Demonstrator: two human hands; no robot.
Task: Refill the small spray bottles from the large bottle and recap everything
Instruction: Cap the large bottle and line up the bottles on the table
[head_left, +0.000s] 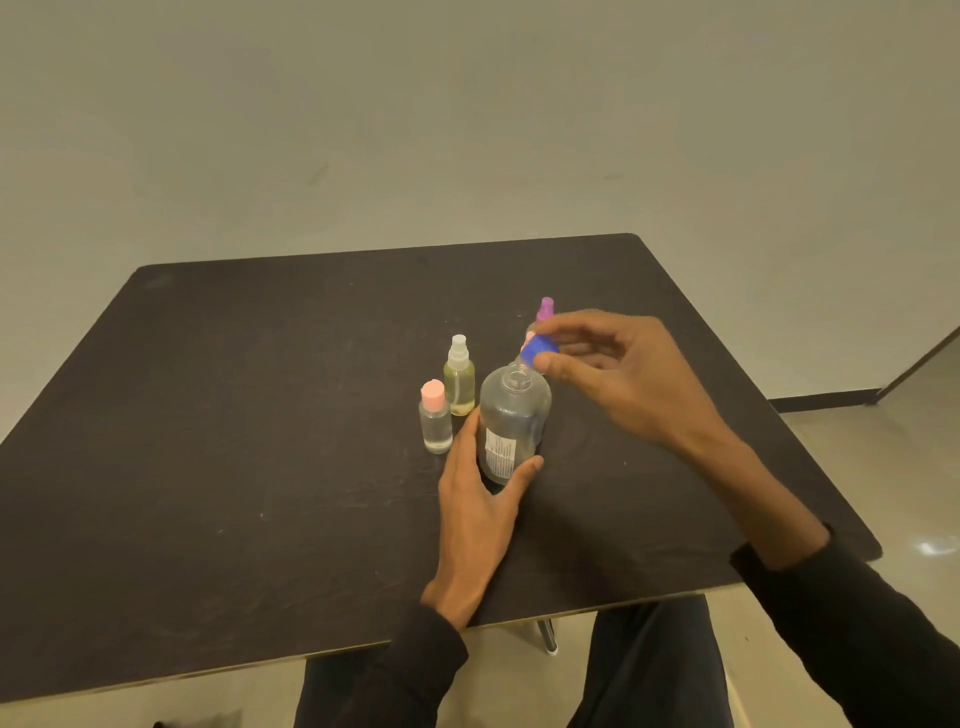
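A large clear bottle (511, 415) with a white label stands upright in the middle of the dark table (260, 415), its neck uncapped. My left hand (480, 499) grips its lower body. My right hand (618, 374) pinches a blue cap (536, 351) just above and right of the neck. To the left stand a small clear bottle with a pink cap (435, 415) and a yellowish spray bottle with a clear top (459, 376). A purple spray top (545, 309) shows behind my right hand; its bottle is mostly hidden.
The table's near edge (519, 621) runs just above my lap, and a metal leg (546, 634) shows below it. Pale floor lies beyond the table, with a dark baseboard (826, 401) at the right.
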